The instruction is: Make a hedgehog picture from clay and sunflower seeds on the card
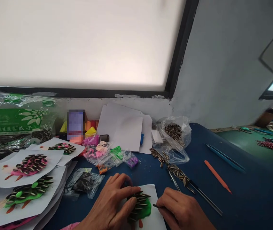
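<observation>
Low in the middle, a green clay shape (145,209) with several sunflower seeds stuck in it lies on white paper (157,220). Across its left side bends my left hand (113,203), thumb and forefinger pressed around the seeded part and hiding some of it. A brown clay piece (140,223) shows below the green. My right hand (179,207) is closed in a pinch on one dark sunflower seed (155,205), just right of the clay and apart from it. Loose sunflower seeds (178,174) lie in a strip beyond my right hand.
Finished seed-and-clay pictures (31,164) are stacked at left. Bagged coloured clay (103,150), a black clay packet (85,182) and white sheets (127,131) lie behind. A seed bag (173,132), pen (206,196), orange tool (216,175) and blue tool (225,158) are at right.
</observation>
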`<state>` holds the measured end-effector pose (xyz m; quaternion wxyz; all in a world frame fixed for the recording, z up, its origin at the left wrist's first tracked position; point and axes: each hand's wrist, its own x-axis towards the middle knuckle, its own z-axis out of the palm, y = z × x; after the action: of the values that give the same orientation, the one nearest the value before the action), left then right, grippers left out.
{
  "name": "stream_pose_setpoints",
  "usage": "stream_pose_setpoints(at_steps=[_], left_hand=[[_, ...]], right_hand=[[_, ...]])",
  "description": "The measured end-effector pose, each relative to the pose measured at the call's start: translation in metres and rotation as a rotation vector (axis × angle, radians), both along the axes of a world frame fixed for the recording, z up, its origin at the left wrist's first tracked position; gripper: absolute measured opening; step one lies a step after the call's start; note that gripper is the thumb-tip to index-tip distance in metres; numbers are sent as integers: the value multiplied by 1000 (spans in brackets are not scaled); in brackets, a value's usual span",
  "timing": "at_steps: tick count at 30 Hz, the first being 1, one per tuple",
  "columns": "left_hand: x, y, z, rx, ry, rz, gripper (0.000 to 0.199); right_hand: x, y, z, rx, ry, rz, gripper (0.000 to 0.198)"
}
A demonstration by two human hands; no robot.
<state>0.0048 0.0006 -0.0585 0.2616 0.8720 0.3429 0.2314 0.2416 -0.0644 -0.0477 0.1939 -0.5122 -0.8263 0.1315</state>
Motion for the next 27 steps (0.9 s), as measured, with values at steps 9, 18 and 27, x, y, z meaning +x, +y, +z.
stream_pose_setpoints(at_steps=[9, 18, 27], left_hand=[[-1, 0, -3, 9, -9, -12, 33], [0, 1, 1, 25, 4, -24, 36], [0, -1, 2, 19, -10, -23, 37]], right_hand=[[-9, 6, -5, 150, -4, 28, 21], [-15, 11, -6, 257, -33, 35, 23], [-17, 12, -13, 302, -88, 26, 19]])
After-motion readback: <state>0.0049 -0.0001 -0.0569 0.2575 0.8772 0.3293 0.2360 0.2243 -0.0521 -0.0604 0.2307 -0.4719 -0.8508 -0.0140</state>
